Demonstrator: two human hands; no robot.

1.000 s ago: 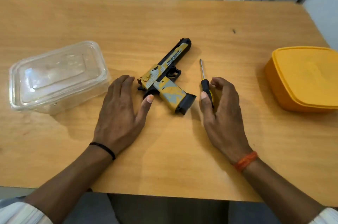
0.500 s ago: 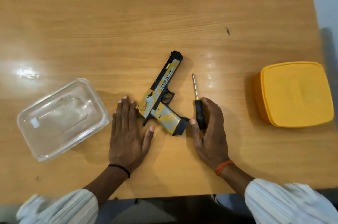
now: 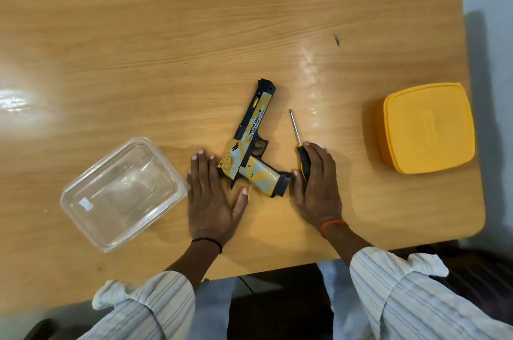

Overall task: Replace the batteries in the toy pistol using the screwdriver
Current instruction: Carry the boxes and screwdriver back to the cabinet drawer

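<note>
Two hands rest on the wooden table point(image 3: 194, 48), and little about them has changed over the last second. The left hand point(image 3: 212, 200) has stayed flat, fingers straight and lightly spread, its thumb angled out below the grip of the toy pistol point(image 3: 251, 145). The right hand point(image 3: 319, 187) has kept its place over the black handle of the screwdriver point(image 3: 298, 142); the main change is the camera's higher view, which now shows both sleeves. Its fingers curl over the handle with the thumb against the inner side, though whether the tool is firmly gripped or merely covered cannot be told. The judgement is that the task has not started: the screwdriver lies on the surface and the pistol is untouched.

The pistol lies on its side between the two hands, yellow and pale grey with a black slide. Its muzzle points away beyond the fingertips, and its butt sits just beside the right thumb. No screw or battery cover is discernible.
</note>
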